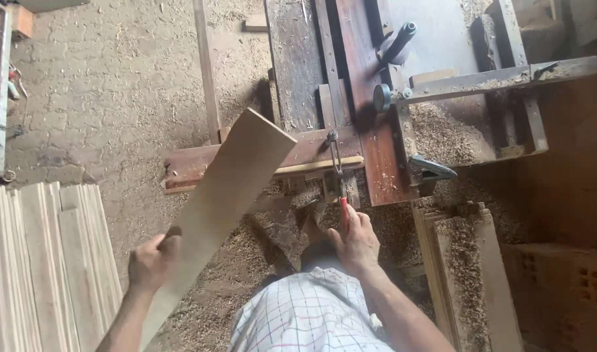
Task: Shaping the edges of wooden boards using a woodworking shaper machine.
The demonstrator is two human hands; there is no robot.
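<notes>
Partly hidden, left hand (154, 261) clamps plank (227, 195); right hand (356, 242) pinches red-handled lever (338, 176) (fingertips unclear).

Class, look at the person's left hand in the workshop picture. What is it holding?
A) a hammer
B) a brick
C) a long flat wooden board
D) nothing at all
C: the left hand grips the edge of a long flat wooden board that slants up toward the sawdust-covered woodworking machine.
</notes>
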